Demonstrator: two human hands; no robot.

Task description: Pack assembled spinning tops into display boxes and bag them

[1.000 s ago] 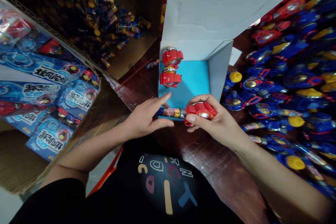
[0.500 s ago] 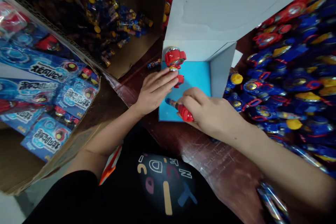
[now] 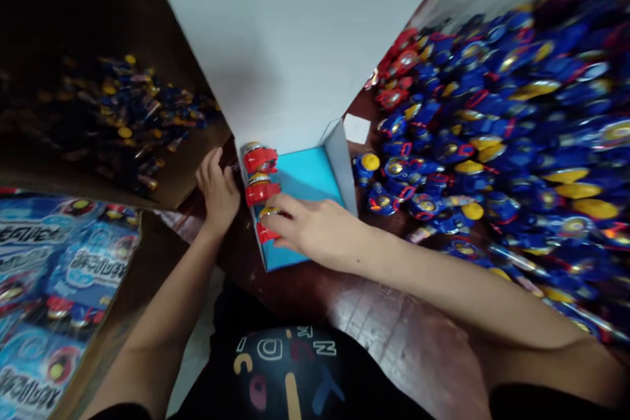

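right hand [image 3: 315, 233] fingers together, pressing on the third red toy [image 3: 266, 231], left hand [image 3: 219, 190] curled loosely beside the blue tray [image 3: 308, 177], blue toy pile [image 3: 492, 138] crowding right

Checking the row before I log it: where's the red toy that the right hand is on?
In the head view, the third red toy lies under the right hand on the blue tray, along its left edge, nearest the person, below two other red toys.

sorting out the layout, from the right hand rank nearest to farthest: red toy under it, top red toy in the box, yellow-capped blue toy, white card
1. red toy, under the right hand
2. top red toy, box's far left
3. yellow-capped blue toy, right of the box
4. white card, behind it
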